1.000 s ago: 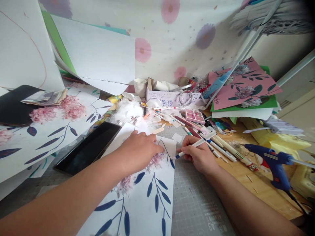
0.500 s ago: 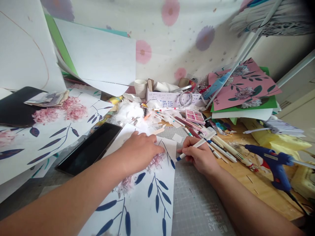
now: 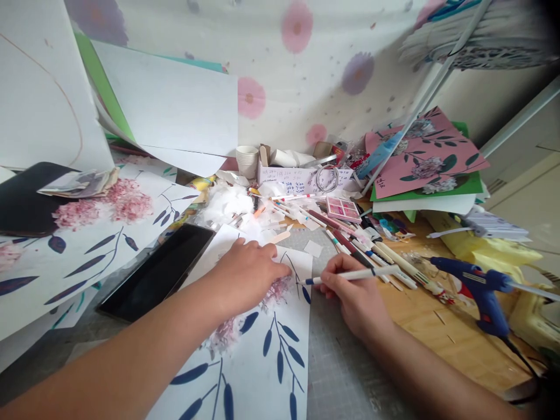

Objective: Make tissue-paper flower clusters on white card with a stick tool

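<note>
My right hand grips a white marker pen with a dark blue band, held nearly level. The pen's tip is at the right edge of a white sheet, beside a stem with a dark blue leaf; I cannot tell if it touches. My left hand lies on the upper part of that sheet, fingers outstretched and partly covering the pink textured flowers. Dark blue leaf sprays run down the sheet. A grey cutting mat lies beneath it.
Left of the sheet are a black tablet and another flower picture. Several pens and white cotton-like fluff lie behind my hands. A blue glue gun rests at right. Paper cups stand at the back.
The marker's tip has moved left onto the sheet's edge, near the stem. The pen has turned to lie flatter. My left hand has stayed in place on the sheet.
</note>
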A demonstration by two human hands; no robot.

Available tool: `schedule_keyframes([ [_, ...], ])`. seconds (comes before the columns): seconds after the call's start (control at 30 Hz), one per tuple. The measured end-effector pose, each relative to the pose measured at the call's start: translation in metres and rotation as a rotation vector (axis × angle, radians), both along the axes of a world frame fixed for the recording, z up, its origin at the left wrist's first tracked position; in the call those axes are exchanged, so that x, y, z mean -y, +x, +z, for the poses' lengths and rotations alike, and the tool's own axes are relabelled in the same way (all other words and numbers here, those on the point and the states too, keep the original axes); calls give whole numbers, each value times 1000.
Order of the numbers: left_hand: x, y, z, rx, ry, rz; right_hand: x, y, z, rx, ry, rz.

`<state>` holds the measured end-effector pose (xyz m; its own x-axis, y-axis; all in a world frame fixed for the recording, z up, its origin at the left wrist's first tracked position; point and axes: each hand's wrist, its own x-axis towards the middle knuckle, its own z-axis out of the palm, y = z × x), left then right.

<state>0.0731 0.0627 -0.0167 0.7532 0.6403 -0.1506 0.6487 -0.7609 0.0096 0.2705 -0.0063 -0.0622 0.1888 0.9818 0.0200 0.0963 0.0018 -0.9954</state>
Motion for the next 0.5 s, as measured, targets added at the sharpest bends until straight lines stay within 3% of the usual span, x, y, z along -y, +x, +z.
schedule_keyframes([
  [0.17,1,-1,1,7,9,-12,23,-6,1,252,-12,-69],
  [0.5,2,-1,0,31,10,-10,24,-9,1,426,17,-82],
])
